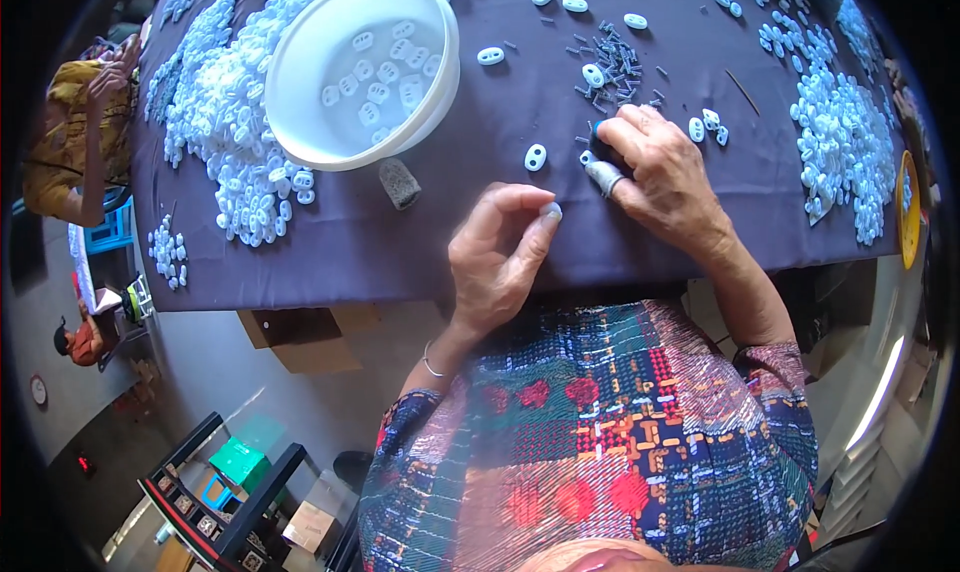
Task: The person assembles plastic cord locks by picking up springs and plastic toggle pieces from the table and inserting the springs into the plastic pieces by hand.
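Left hand (497, 262) pinches one white piece (551, 210); right hand (660, 167) presses another (588, 157).

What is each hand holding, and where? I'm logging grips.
Left hand: small white piece, pinched at its edge. Right hand: cannot tell.

We see grey concrete floor (190, 372), dark-clothed table (330, 262), cardboard boxes (300, 337) beneath, black rack (225, 517), blue stool (108, 234).

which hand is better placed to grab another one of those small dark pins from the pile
Right. The right hand rests on the cloth just below the pile of dark pins, while the left hand pinches a white piece farther away.
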Tool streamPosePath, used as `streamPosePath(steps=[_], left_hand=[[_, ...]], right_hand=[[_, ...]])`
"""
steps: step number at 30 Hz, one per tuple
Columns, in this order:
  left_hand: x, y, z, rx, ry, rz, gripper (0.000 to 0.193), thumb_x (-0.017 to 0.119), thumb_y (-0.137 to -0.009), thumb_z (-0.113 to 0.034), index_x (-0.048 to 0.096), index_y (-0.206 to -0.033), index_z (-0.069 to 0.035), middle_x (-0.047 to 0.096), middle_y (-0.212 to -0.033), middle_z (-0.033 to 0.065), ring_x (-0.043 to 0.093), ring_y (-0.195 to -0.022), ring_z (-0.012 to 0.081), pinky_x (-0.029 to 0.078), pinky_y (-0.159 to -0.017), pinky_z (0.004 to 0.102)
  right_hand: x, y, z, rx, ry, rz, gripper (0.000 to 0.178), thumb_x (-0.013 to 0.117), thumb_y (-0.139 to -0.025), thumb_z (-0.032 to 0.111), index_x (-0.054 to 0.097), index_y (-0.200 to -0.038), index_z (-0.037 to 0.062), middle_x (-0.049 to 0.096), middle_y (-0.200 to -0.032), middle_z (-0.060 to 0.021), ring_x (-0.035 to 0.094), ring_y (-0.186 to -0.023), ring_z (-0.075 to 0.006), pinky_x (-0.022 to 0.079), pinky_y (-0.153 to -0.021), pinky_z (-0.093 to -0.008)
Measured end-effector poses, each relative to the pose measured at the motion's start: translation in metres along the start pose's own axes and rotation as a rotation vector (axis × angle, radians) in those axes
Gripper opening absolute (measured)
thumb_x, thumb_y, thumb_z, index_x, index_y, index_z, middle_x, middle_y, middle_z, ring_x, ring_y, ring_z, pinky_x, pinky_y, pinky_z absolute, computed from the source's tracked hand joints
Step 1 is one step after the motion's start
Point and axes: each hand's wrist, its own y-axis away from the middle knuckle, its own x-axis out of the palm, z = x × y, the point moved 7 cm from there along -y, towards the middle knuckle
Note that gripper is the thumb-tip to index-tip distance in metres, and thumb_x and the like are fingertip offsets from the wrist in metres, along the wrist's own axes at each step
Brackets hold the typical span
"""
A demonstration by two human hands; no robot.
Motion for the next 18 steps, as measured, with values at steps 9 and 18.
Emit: streamPosePath(steps=[9, 18], left_hand=[[-0.002, 0.002, -0.002, 0.044, -0.052, -0.006, 0.015, 0.062, -0.082, 0.004, 0.058, -0.097, 0.001, 0.058, -0.083, 0.0012, 0.054, -0.072, 0.0055, 0.044, -0.064, 0.0178], [0.002, -0.003, 0.0, -0.099, 0.104, -0.075, 0.016, 0.063, -0.083, -0.001, 0.058, -0.099, 0.001, 0.062, -0.082, 0.0025, 0.057, -0.068, 0.0071, 0.047, -0.067, 0.0188]], right_hand=[[0.007, 0.004, 0.017, -0.073, 0.17, 0.08, 0.018, 0.061, -0.07, 0.009, 0.053, -0.085, 0.004, 0.052, -0.082, -0.0104, 0.053, -0.082, -0.0274, 0.038, -0.066, -0.0374], [-0.021, 0.013, -0.006, -0.01, -0.176, -0.044, 0.019, 0.062, -0.073, -0.001, 0.052, -0.089, -0.0024, 0.052, -0.08, -0.012, 0.054, -0.071, -0.0238, 0.042, -0.058, -0.0314]])
